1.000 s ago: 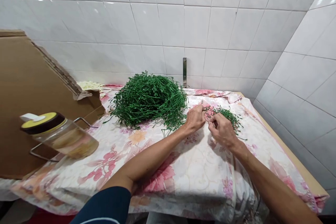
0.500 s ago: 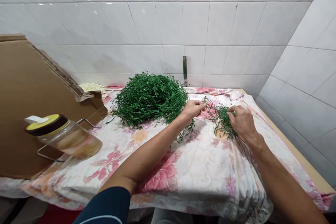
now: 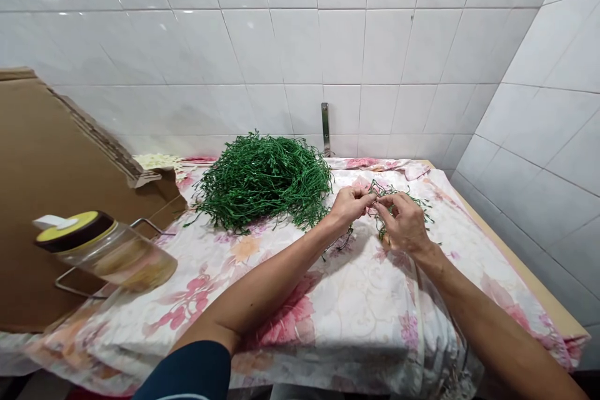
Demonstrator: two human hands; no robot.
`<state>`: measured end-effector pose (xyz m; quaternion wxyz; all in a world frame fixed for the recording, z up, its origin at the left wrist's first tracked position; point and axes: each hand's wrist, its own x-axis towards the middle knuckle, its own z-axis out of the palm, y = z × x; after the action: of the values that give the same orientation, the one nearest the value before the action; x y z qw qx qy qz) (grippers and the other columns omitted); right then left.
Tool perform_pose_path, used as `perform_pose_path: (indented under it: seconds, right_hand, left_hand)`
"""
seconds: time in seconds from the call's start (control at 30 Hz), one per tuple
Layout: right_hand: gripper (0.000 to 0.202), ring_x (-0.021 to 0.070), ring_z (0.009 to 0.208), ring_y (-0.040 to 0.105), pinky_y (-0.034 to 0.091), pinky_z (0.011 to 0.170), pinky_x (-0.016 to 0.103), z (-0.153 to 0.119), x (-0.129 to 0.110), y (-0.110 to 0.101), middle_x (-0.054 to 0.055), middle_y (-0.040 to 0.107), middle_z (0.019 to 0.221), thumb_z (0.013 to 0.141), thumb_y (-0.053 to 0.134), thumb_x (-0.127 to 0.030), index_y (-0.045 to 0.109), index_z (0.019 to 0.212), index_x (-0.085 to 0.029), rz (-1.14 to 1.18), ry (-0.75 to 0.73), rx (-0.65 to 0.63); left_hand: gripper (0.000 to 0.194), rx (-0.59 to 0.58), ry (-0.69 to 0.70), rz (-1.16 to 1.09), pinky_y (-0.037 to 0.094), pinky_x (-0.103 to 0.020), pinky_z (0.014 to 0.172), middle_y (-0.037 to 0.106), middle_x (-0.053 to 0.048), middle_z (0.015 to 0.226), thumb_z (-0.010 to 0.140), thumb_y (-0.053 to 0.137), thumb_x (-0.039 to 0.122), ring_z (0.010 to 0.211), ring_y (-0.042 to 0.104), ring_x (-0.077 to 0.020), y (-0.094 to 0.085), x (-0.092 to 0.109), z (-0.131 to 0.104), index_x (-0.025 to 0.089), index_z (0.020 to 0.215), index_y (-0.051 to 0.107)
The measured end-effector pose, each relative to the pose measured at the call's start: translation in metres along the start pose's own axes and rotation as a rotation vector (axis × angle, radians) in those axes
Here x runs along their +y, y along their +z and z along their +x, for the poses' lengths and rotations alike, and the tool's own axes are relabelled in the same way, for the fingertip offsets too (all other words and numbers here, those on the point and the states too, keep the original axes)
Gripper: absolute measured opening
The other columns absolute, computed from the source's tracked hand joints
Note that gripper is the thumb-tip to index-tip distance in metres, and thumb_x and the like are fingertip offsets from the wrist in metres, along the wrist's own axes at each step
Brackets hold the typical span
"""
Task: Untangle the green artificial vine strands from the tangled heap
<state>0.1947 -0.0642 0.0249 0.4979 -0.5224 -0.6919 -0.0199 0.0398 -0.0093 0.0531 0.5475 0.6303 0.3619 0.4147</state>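
Note:
A large heap of thin green stems (image 3: pixel 267 181) lies on the flowered cloth (image 3: pixel 360 300), left of my hands. My left hand (image 3: pixel 351 205) is closed in a pinch on green stems, some of which hang below its wrist. Right beside it, fingertips almost touching, my right hand (image 3: pixel 402 219) pinches at thin green strands. A small loose bunch of green stems (image 3: pixel 424 205) shows behind and to the right of my right hand, partly hidden by it.
At the left a jar with a yellow and black lid (image 3: pixel 117 253) leans on its side by a metal wire frame (image 3: pixel 77 290). Behind it stands a cardboard box (image 3: pixel 60 200). Pale pieces (image 3: pixel 157 162) lie behind the box. A metal bracket (image 3: pixel 325 128) is fixed to the tiled wall.
My right hand has moved left from the small bunch to meet my left hand. The camera view has shifted slightly.

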Motion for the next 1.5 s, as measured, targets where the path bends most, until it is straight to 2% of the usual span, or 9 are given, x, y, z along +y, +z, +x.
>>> perform_pose_path:
  seconds: [0.23,0.4,0.67,0.8,0.9,1.1,1.23,1.37,1.5]
  right_hand:
    - [0.034,0.0204,0.071,0.065,0.051,0.069,0.032,0.002,0.008,0.004,0.008,0.076,0.087,0.087,0.068,-0.052,0.075,0.089,-0.019,0.284,0.324,-0.076]
    - [0.032,0.0174,0.064,0.059,0.046,0.061,0.029,0.002,0.004,0.006,0.005,0.072,0.077,0.087,0.066,-0.049,0.071,0.083,-0.019,0.328,0.369,-0.070]
    - [0.013,0.0175,0.069,0.057,0.047,0.070,0.029,-0.003,-0.004,0.010,0.004,0.064,0.077,0.089,0.055,-0.024,0.063,0.078,-0.022,-0.045,-0.009,0.067]
    - [0.013,0.0186,0.073,0.060,0.048,0.074,0.029,-0.010,-0.009,0.014,0.005,0.063,0.080,0.088,0.053,-0.017,0.062,0.081,-0.022,-0.134,-0.213,-0.029]
    - [0.013,0.0183,0.072,0.061,0.048,0.074,0.029,-0.007,-0.010,0.005,0.005,0.065,0.080,0.091,0.053,-0.020,0.063,0.083,-0.022,-0.114,-0.190,-0.070]
    - [0.020,0.0184,0.061,0.059,0.047,0.067,0.031,0.017,0.015,-0.035,0.004,0.069,0.071,0.088,0.062,-0.036,0.068,0.077,-0.021,-0.095,0.198,0.136]
    - [0.025,0.0211,0.063,0.063,0.046,0.069,0.033,0.024,0.041,-0.049,0.005,0.072,0.069,0.082,0.065,-0.043,0.073,0.076,-0.021,-0.142,0.377,0.045]
    - [0.025,0.0244,0.069,0.067,0.046,0.071,0.035,0.024,0.056,-0.051,0.008,0.075,0.074,0.078,0.070,-0.042,0.076,0.084,-0.019,-0.237,0.404,-0.044]
    - [0.025,0.0204,0.064,0.064,0.046,0.069,0.034,0.022,0.042,-0.051,0.007,0.074,0.076,0.087,0.065,-0.042,0.073,0.082,-0.019,-0.217,0.264,0.090]
  left_hand:
    - [0.033,0.015,-0.031,-0.030,0.029,-0.022,0.047,0.050,0.004,0.053,0.071,0.074,0.043,0.047,0.042,-0.0067,0.001,-0.002,0.000,0.015,0.067,0.058]
    - [0.036,-0.005,-0.016,-0.092,0.029,-0.023,0.046,0.049,0.004,0.053,0.071,0.076,0.046,0.048,0.042,-0.0075,0.002,-0.003,0.000,0.016,0.065,0.057]
    - [0.036,0.133,0.065,-0.002,0.032,-0.022,0.055,0.048,0.005,0.059,0.069,0.075,0.045,0.056,0.040,-0.0074,0.009,-0.013,0.003,0.016,0.062,0.054]
    - [0.036,0.278,0.096,0.065,0.028,-0.023,0.054,0.044,0.006,0.058,0.068,0.074,0.045,0.056,0.037,-0.0076,-0.003,-0.016,0.015,0.016,0.062,0.054]
    - [0.038,0.167,0.058,0.126,0.025,-0.023,0.052,0.043,0.006,0.055,0.068,0.074,0.048,0.053,0.033,-0.0069,-0.016,-0.014,0.020,0.016,0.061,0.053]
    - [0.037,0.006,0.029,0.177,0.026,-0.022,0.050,0.053,0.002,0.060,0.077,0.066,0.050,0.051,0.038,-0.0069,-0.025,-0.004,0.017,0.016,0.068,0.057]
    - [0.038,-0.091,0.002,0.124,0.027,-0.021,0.048,0.056,0.001,0.064,0.081,0.062,0.051,0.049,0.039,-0.0061,-0.023,0.000,0.015,0.015,0.072,0.058]
    - [0.038,-0.128,0.002,0.083,0.027,-0.021,0.046,0.054,0.002,0.062,0.082,0.062,0.052,0.046,0.039,-0.0056,-0.019,0.001,0.012,0.015,0.072,0.058]
    - [0.037,-0.154,-0.016,0.063,0.027,-0.021,0.046,0.052,0.002,0.060,0.085,0.061,0.049,0.046,0.039,-0.0055,-0.014,0.003,0.008,0.015,0.072,0.057]
